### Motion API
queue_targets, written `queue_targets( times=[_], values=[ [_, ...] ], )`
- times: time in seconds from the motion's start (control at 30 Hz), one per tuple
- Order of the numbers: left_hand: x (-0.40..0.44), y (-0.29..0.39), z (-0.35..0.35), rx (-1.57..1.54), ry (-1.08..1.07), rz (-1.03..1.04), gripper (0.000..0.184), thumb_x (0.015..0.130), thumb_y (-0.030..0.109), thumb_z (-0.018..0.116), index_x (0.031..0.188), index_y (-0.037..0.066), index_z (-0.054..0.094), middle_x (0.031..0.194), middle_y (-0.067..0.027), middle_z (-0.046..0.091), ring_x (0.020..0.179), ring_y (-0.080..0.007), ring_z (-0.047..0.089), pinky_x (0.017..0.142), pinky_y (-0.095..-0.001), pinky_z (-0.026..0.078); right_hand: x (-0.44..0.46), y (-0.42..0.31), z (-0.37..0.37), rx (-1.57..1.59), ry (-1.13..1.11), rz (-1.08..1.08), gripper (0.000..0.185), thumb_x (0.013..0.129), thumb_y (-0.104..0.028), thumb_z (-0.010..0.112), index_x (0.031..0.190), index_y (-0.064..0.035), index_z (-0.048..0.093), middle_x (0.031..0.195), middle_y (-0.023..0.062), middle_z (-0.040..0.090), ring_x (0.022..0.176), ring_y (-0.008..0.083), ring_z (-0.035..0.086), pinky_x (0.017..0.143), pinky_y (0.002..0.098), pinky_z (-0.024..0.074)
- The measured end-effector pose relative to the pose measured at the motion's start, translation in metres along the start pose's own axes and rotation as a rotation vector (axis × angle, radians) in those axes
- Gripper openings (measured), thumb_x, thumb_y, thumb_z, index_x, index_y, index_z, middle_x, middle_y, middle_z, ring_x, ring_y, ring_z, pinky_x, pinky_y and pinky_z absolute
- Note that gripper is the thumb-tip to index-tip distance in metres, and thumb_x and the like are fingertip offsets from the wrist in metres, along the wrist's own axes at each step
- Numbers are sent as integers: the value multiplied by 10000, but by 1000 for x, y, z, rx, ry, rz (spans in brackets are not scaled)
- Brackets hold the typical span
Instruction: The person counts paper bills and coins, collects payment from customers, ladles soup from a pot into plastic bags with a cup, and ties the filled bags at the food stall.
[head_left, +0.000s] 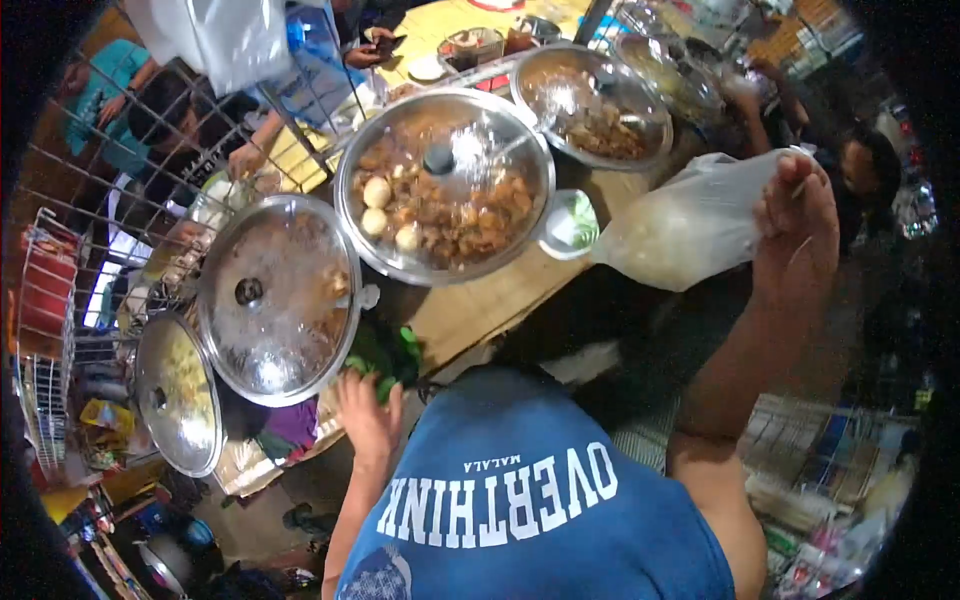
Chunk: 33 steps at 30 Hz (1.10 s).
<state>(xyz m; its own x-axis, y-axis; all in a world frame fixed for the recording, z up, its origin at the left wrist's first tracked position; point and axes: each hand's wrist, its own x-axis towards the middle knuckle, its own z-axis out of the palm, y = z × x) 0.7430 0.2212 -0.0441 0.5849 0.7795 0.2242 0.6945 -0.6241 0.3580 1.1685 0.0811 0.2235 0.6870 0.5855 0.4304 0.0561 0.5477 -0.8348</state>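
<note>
My right hand (797,210) is raised at the right, its fingers closed on the gathered top of a clear plastic bag (680,225) that bulges with something pale. My left hand (365,410) is low at the table's edge, fingers apart, beside a green and dark cloth (385,355). Left of that hand lies a large pan with a fogged glass lid (275,300). Another lidded pan (445,185), with eggs and brown stew, stands in the middle. A small white container with green pieces (572,225) sits between this pan and the bag.
More lidded pans stand at the far left (180,390) and the upper right (595,105). A metal grid (150,190) runs along the left. People sit behind it, and another person (865,170) is at the right. A plastic bag (230,45) hangs at the top left.
</note>
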Motion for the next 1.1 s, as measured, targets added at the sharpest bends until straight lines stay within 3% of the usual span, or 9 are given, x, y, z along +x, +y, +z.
queue_targets(
  times=[0.07, 0.23, 0.33, 0.57, 0.63, 0.73, 0.87, 0.97, 1.1],
  values=[
    [6, 12, 2, -303, 24, 150, 385, 757, 111, 723, 1092, -5, 572, 1145, -244, 565, 1090, -418, 537, 931, -478, 440, -27, 15, 20, 37, -157, 72, 303, 960, -152, 492, 1157, 75, 532, 1042, 149, 593, 620, 65, 444, 529, 196, 386],
    [47, 47, -4, -592, -271, 269, 841, 745, 417, 750, 1333, -47, 366, 1284, -289, 465, 1208, -425, 455, 1027, -442, 377, -82, 53, 79, -16, -7, 219, 218, 910, -98, 548, 1086, 25, 588, 973, 138, 648, 585, 63, 463, 500, 207, 372],
    [45, 55, -5, -650, -287, 243, 1098, 641, 437, 828, 1419, -36, 213, 1402, -268, 352, 1295, -417, 369, 1080, -442, 323, -110, 75, 110, 46, -63, 220, 201, 901, -62, 545, 1078, 21, 589, 986, 141, 646, 597, 68, 476, 511, 216, 385],
    [51, 26, 23, -728, 45, 65, 1101, 607, 315, 869, 1385, -87, 201, 1309, -306, 413, 1205, -430, 443, 1034, -443, 355, -156, 137, 169, 4, -337, 402, 170, 836, 17, 570, 1003, 3, 595, 924, 45, 634, 859, 108, 597, 788, 278, 485],
    [57, 10, 37, -698, -93, -56, 1036, 642, 257, 840, 1388, -86, 208, 1275, -319, 449, 1157, -442, 484, 991, -451, 395, -150, 137, 178, -4, -473, 579, 143, 881, -43, 614, 1018, -8, 595, 956, 24, 634, 838, 57, 573, 741, 220, 461],
    [50, 29, 28, -482, 11, -173, 994, 697, 258, 793, 1405, -85, 185, 1348, -336, 358, 1234, -466, 387, 1017, -467, 347, -149, 179, 167, -260, -613, 318, 145, 898, -41, 608, 1035, 3, 592, 964, 23, 630, 853, 54, 567, 740, 231, 476],
    [51, 51, 38, -339, 184, -29, 1046, 691, 369, 792, 1413, -71, 174, 1394, -331, 294, 1269, -478, 329, 1026, -526, 304, -117, 192, 153, -256, -658, 434, 127, 890, -65, 622, 968, 35, 606, 955, 50, 641, 843, 87, 595, 724, 257, 490],
    [70, 69, 44, -277, 94, -169, 1110, 655, 438, 804, 1414, -68, 172, 1404, -325, 280, 1291, -479, 296, 1045, -530, 277, -75, 177, 149, -497, -862, 254, 127, 815, -139, 657, 842, -15, 649, 811, 179, 638, 751, 285, 650, 664, 353, 492],
    [81, 70, 77, -201, 146, -300, 1149, 586, 454, 834, 1413, -41, 209, 1357, -292, 347, 1237, -459, 355, 1004, -535, 310, 12, 175, 130, -443, -894, 73, 103, 814, -119, 647, 811, -16, 654, 757, 124, 653, 666, 215, 630, 605, 347, 475]
  ],
)
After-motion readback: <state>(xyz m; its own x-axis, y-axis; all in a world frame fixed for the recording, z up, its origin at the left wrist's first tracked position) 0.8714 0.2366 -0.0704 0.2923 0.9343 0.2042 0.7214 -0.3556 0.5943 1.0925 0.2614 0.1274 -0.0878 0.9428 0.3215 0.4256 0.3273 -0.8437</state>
